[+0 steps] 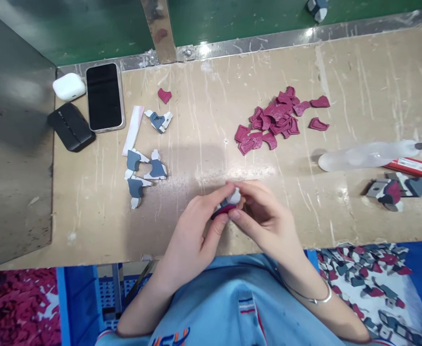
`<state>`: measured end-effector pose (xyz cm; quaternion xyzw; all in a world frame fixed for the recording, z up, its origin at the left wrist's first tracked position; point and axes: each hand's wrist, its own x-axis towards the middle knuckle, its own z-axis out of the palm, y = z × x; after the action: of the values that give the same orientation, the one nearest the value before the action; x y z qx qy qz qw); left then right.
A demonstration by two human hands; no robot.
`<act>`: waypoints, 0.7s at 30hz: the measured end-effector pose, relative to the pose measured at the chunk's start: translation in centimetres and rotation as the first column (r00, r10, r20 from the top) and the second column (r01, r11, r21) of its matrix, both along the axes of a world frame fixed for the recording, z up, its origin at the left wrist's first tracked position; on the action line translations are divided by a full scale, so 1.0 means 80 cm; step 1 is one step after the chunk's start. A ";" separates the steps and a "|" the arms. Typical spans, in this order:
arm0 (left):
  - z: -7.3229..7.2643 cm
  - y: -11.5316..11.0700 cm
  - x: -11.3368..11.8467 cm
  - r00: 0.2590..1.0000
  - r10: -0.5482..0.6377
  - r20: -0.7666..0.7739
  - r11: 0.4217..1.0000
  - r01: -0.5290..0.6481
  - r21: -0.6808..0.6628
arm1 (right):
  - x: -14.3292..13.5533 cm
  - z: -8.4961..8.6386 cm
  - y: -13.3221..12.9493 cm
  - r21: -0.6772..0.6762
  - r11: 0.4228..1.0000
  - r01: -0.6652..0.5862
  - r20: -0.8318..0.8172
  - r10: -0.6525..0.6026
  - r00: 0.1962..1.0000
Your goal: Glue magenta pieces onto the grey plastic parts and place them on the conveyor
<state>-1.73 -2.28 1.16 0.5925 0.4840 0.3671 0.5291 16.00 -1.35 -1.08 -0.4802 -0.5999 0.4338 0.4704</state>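
Observation:
My left hand and my right hand meet over the front middle of the table, both closed on one small plastic part. It is grey and white, with a dark red piece along its near side. Fingers and thumbs cover much of it, so I cannot tell how the red piece sits. Left of my hands lie several blue-grey and white plastic parts. Beyond my right hand is a loose pile of dark red plastic pieces. One red piece lies alone further back.
At the back left are a phone, a white earbud case and a black box. On the right lie a translucent bottle, a red tube and assembled parts. Blue bins of pieces stand below the table edge.

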 end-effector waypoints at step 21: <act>-0.007 0.007 0.017 0.861 0.300 0.412 0.954 -0.277 -0.115 | -0.007 0.007 0.000 0.021 0.994 0.107 -0.231 -0.099 0.968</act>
<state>-0.37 -1.71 0.64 0.4055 0.4497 0.5494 0.5757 15.42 -1.36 -0.48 -0.4497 -0.5230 0.4512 0.5664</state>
